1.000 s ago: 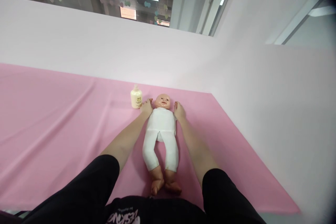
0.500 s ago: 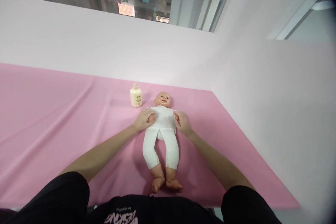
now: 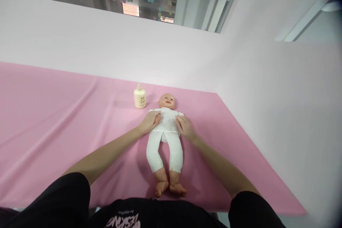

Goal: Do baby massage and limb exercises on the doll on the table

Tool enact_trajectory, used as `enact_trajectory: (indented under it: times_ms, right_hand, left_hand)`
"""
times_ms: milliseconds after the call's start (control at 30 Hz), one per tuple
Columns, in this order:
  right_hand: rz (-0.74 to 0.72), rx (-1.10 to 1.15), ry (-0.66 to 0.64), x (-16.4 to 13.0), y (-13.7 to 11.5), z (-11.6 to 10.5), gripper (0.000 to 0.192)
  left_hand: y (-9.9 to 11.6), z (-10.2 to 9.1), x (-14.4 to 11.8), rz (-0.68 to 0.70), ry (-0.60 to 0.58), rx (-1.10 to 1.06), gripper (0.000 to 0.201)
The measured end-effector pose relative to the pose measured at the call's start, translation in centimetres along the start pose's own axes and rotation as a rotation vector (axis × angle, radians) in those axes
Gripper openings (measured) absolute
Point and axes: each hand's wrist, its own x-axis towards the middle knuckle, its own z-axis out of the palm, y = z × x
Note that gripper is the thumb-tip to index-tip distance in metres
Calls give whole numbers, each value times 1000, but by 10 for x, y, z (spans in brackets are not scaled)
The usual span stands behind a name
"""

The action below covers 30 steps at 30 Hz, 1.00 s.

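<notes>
A baby doll (image 3: 166,121) in a white top and white leggings lies face up, its head away from me and its bare feet toward me. My left hand (image 3: 150,122) is closed around the doll's arm on the left, and the doll's small hand shows past my fingers. On the other side, my right hand (image 3: 186,127) is closed on the doll's other arm, mostly covering it. Both of the doll's arms are held in against the sides of its chest. A cream pump bottle (image 3: 140,98) stands upright just left of the doll's head.
A pink sheet (image 3: 66,114) with a few creases covers the surface under the doll. White walls (image 3: 112,46) rise behind it and on the right. Above the back wall is a window (image 3: 144,0) with coloured heart-shaped stickers.
Both hands have drawn slightly inward with the doll's arms, bringing them nearer its chest. The view has shifted a little; the bottle and the doll's body stay in place.
</notes>
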Motion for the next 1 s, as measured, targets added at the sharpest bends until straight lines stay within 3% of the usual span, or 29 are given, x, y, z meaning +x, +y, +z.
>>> enact_trajectory:
  times_ms: [200,267,367,500,700,1000]
  right_hand:
    - [308,48,168,41,26,16,51]
    - [391,58,194,52,36,26,49]
    - [518,35,171,63,49,37,46]
    - [645,-25,89,71,61,45,45]
    - [753,-29,-74,79,73,48,42]
    - [723,-109,-22,75,69,52,41]
  left_hand:
    - [-25,12,41,-268,268,28,52]
    - [-36,18,52,-365,228,124,48]
    - [-48,23,62,-523,76,265,43]
    - [-56,27,69,-661,-27,303,38]
    - [-62,32,77,-715,-73,319,35]
    - [-61,33,74,-691,-60,331,37]
